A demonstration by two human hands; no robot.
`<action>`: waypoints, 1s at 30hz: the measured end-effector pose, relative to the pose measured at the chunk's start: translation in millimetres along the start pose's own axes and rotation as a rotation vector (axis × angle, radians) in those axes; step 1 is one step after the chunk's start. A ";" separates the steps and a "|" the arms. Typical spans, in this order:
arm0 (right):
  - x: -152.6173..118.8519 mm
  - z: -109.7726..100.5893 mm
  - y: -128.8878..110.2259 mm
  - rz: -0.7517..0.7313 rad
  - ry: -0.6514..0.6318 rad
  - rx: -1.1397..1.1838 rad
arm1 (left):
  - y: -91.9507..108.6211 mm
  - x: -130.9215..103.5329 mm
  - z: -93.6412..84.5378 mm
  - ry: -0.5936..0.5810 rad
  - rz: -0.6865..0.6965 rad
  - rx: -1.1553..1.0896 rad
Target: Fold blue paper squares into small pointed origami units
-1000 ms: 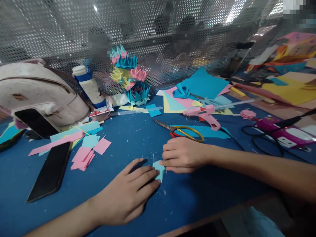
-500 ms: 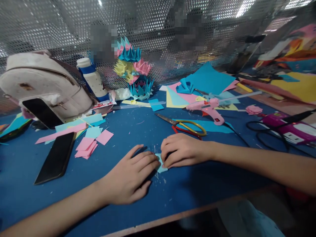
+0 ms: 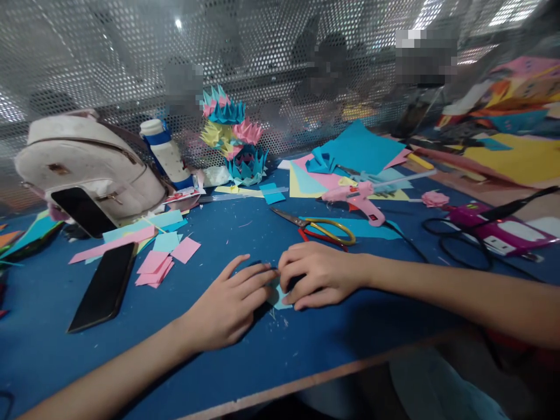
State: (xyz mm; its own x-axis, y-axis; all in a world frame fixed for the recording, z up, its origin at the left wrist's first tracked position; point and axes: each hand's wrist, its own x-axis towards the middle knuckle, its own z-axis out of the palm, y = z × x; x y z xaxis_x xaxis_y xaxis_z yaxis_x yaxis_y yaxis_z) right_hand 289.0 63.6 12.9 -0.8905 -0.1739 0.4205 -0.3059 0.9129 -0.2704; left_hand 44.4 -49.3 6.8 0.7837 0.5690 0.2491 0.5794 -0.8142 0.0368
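A small light blue piece of paper (image 3: 280, 298) lies on the blue tabletop, mostly covered by my fingers. My left hand (image 3: 234, 303) comes at it from the left, fingertips on its edge, little finger raised and thumb tucked under out of sight. From the right, my right hand (image 3: 321, 274) is curled over the same paper, with thumb and fingertips closed on it. How the paper is folded cannot be made out. Just beyond my right hand lie scissors (image 3: 315, 224) with a yellow and a red handle. Small pink paper squares (image 3: 155, 268) are piled left of my hands.
A phone (image 3: 102, 289) lies at left; a second phone (image 3: 83, 211) leans on a white backpack (image 3: 87, 157). Behind are a bottle (image 3: 168, 154) and a folded paper ornament (image 3: 247, 166). A pink glue gun (image 3: 356, 197) and its cord, a purple power strip (image 3: 494, 227) and coloured sheets (image 3: 367, 146) occupy the right.
My left thumb, which was stretched out apart from the fingers, is now tucked under the hand. My right fingers have shifted slightly on the paper. The camera view has tilted a little.
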 end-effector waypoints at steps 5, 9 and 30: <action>-0.6 0.9 1.5 0.002 0.013 0.005 | -4.8 -4.3 -0.2 0.055 0.049 0.006; 0.6 1.3 0.8 0.015 0.006 -0.002 | -9.4 -10.1 0.5 0.097 0.038 0.074; 0.8 2.8 2.2 0.090 0.018 0.157 | -9.4 -10.0 -15.2 -0.060 0.036 -0.418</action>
State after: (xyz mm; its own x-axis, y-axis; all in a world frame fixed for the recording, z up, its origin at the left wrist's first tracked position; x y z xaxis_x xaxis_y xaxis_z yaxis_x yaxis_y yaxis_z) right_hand 286.6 64.5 10.2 -0.9111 -0.0859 0.4031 -0.2750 0.8551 -0.4394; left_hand 27.7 -49.1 18.6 0.8206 0.5348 0.2016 0.4203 -0.8037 0.4212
